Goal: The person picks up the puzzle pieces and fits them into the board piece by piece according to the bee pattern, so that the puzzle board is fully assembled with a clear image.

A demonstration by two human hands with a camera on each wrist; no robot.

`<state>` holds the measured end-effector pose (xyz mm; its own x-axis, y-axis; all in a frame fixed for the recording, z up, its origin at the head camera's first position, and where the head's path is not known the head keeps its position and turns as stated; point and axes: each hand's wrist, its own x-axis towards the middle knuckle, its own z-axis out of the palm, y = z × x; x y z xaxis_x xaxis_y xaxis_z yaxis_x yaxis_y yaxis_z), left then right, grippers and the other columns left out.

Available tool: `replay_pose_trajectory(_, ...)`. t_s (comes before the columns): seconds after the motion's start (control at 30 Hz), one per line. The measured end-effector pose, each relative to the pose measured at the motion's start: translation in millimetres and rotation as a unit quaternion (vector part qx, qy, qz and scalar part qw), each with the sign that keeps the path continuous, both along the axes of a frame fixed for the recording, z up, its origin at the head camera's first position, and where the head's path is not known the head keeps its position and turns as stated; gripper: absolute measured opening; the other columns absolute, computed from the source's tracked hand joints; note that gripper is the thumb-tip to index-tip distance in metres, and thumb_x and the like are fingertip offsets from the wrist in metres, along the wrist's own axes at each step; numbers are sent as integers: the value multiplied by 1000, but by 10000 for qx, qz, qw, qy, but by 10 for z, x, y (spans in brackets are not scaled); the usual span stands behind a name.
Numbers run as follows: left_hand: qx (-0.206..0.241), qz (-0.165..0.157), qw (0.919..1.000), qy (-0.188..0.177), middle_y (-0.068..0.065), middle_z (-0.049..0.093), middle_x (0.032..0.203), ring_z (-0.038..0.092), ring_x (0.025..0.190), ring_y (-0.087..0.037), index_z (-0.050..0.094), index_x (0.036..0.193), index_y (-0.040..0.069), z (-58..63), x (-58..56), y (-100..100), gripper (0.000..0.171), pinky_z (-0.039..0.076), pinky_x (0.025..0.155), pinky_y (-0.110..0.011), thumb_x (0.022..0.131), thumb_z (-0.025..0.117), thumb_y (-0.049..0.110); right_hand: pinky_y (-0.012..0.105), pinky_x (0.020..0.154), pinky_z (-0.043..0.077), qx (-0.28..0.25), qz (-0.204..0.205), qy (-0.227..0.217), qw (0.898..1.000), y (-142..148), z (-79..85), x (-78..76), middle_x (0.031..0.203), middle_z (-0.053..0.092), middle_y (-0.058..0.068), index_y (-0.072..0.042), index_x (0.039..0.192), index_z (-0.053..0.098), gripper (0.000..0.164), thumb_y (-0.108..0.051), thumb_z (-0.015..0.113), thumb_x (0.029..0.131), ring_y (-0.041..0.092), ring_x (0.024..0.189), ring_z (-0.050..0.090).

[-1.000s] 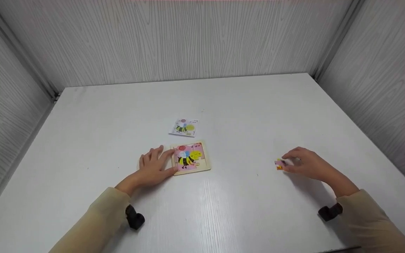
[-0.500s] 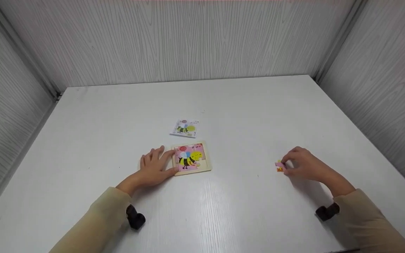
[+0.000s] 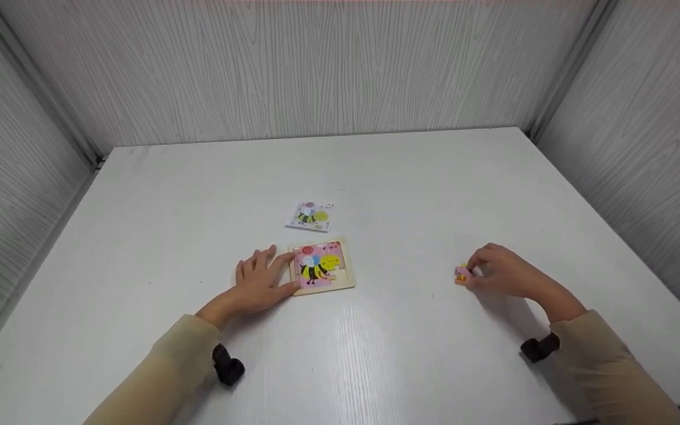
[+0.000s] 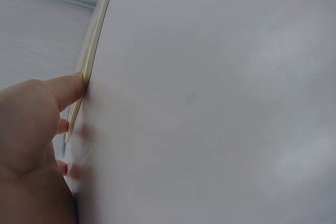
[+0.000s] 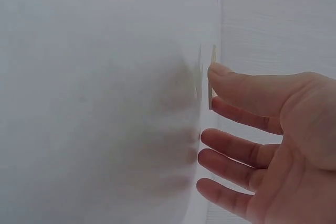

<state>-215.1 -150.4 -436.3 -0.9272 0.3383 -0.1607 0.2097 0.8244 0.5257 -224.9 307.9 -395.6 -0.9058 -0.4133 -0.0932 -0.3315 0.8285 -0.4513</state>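
Note:
A wooden jigsaw puzzle board (image 3: 320, 267) with a bee picture lies on the table in the head view; its lower right part shows bare wood. My left hand (image 3: 259, 284) rests at its left side, fingers spread, thumb and forefinger touching the frame. In the left wrist view the thumb (image 4: 67, 88) presses on the board's edge (image 4: 94, 40). Far to the right, my right hand (image 3: 505, 273) pinches a small pink and yellow puzzle piece (image 3: 462, 274) between thumb and forefinger. The right wrist view shows this piece (image 5: 211, 90) edge-on, just above the tabletop, with the other fingers loosely extended.
Behind the board lies a flat square card (image 3: 310, 216) with the same bee picture. White table (image 3: 399, 342) surrounds everything. Grey wood-grain panels (image 3: 316, 71) stand at the back and both sides.
My right hand has closed on the puzzle piece and lifted it, shifting it slightly left and tilting it. The left hand and the board stay in place.

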Motion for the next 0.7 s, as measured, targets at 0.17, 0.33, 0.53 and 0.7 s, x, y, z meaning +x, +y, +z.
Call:
replay_pose_trajectory(0.17,-52,-1,10000,55,-19,5,152,-4,136,-43,26,147,18,-27,-9,2,69,-8,103,-59,91,50,50,44,84,40,-247,117,-4,9996,-125,17,-35,102,56,8,-6,97,64,17,-15,68,83,26,98,50)
replay_pose_trajectory(0.33,-17,-13,10000,57,-19,5,152,-5,136,-43,26,147,18,-17,2,3,69,-8,103,-60,91,50,51,46,88,40,-216,236,71,9995,-268,15,-73,103,57,7,-6,99,64,18,-14,68,84,26,100,51)
replay_pose_trajectory(0.53,1,-39,10000,32,-19,5,152,-5,136,-43,25,147,20,-16,-7,0,69,-8,103,-60,91,49,51,46,90,40,-314,430,56,9986,-489,42,-105,106,57,6,-8,99,63,18,-17,69,84,25,103,51)
replay_pose_trajectory(0.7,-31,-21,10000,-43,-18,4,153,-5,136,-42,24,148,20,-9,-12,8,70,-9,103,-59,91,50,51,45,89,40,-454,648,89,9968,-687,55,-121,106,57,4,-9,98,63,18,-19,69,84,25,102,51)
